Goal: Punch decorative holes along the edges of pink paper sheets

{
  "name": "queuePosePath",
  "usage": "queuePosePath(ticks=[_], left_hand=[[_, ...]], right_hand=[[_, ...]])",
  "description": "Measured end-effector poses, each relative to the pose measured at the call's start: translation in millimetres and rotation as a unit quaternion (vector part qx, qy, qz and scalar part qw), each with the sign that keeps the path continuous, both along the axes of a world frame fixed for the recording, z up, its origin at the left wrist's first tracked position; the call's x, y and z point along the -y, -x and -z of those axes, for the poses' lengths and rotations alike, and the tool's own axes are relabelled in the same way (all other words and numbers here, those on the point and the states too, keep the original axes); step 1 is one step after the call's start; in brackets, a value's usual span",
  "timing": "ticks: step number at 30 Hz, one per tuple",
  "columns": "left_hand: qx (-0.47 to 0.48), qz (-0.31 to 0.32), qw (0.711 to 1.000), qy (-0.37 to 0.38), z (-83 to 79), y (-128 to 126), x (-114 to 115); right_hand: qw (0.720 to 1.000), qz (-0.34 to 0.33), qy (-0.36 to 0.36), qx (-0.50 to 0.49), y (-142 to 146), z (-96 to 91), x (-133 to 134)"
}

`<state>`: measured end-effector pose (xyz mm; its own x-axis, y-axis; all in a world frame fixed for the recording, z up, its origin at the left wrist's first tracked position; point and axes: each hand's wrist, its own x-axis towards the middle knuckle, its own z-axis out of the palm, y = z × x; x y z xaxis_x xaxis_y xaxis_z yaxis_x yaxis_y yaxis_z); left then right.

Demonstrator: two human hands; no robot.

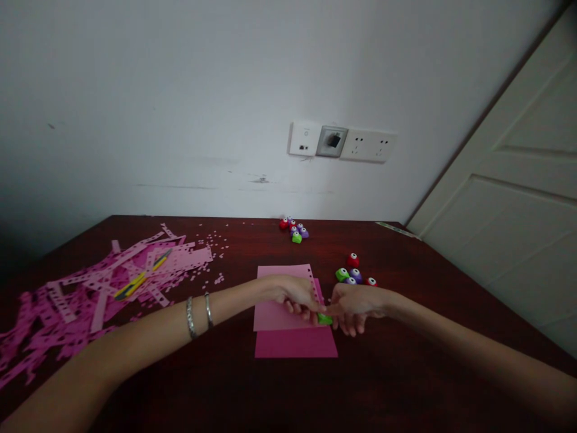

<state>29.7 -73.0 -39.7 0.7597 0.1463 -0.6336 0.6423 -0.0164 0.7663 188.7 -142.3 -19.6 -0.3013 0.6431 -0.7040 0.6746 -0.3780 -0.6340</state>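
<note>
My left hand (pixel 295 296) rests on a light pink paper sheet (pixel 274 313), fingers curled and pinching its right edge, which carries a row of punched holes. My right hand (pixel 354 305) meets it from the right, fingers closed on a small green paper punch (pixel 324 319) at that edge. A darker pink sheet (pixel 295 344) lies under the light one. Two bracelets circle my left wrist (pixel 198 313).
A heap of punched pink paper strips (pixel 76 294) with yellow-handled scissors (pixel 139 278) covers the table's left side. Small coloured punches sit in a group (pixel 354 272) behind my right hand and another group (pixel 294 229) by the wall. A door (pixel 518 198) stands at right.
</note>
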Motion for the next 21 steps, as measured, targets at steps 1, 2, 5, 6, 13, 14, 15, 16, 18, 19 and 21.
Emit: queuePosePath(ticks=[1, 2, 5, 6, 13, 14, 15, 16, 18, 19, 21], left_hand=[[-0.005, -0.003, 1.0, 0.001, 0.3, -0.6, -0.3], [-0.009, -0.005, 1.0, 0.001, 0.9, -1.1, -0.7], [-0.016, -0.014, 1.0, -0.007, 4.2, -2.0, -1.7], [-0.016, -0.019, 1.0, -0.012, 5.2, -2.0, -1.8], [0.007, -0.011, 0.999, -0.047, 3.7, 2.4, 1.3], [0.024, -0.008, 0.997, -0.068, 1.9, 4.2, 2.5], [0.043, -0.006, 0.994, -0.096, -0.3, 6.5, 3.9], [0.065, -0.005, 0.989, -0.132, -2.9, 9.1, 5.4], [0.111, -0.007, 0.967, -0.228, -8.9, 15.9, 8.5], [0.127, -0.01, 0.95, -0.287, -12.0, 19.9, 9.9], [0.139, -0.012, 0.902, -0.408, -17.2, 28.8, 12.1]], right_hand=[[1.0, -0.002, 0.002, 0.005, 2.2, -2.5, -1.0], [1.0, -0.006, 0.005, 0.01, 4.6, -5.1, -1.9], [0.999, -0.025, 0.019, 0.019, 11.9, -10.9, -4.3], [0.999, -0.029, 0.022, 0.025, 14.0, -11.8, -5.2], [0.995, -0.054, 0.036, 0.073, 16.3, -7.0, -12.5], [0.995, -0.058, 0.035, 0.076, 14.4, -5.8, -12.3], [0.995, -0.06, 0.029, 0.078, 12.2, -4.5, -11.3], [0.995, -0.06, 0.019, 0.08, 9.9, -3.4, -9.7], [0.995, -0.057, -0.012, 0.08, 5.7, -2.5, -4.3], [0.995, -0.053, -0.032, 0.078, 4.1, -3.0, -0.8], [0.993, -0.039, -0.08, 0.072, 2.1, -6.5, 6.9]])
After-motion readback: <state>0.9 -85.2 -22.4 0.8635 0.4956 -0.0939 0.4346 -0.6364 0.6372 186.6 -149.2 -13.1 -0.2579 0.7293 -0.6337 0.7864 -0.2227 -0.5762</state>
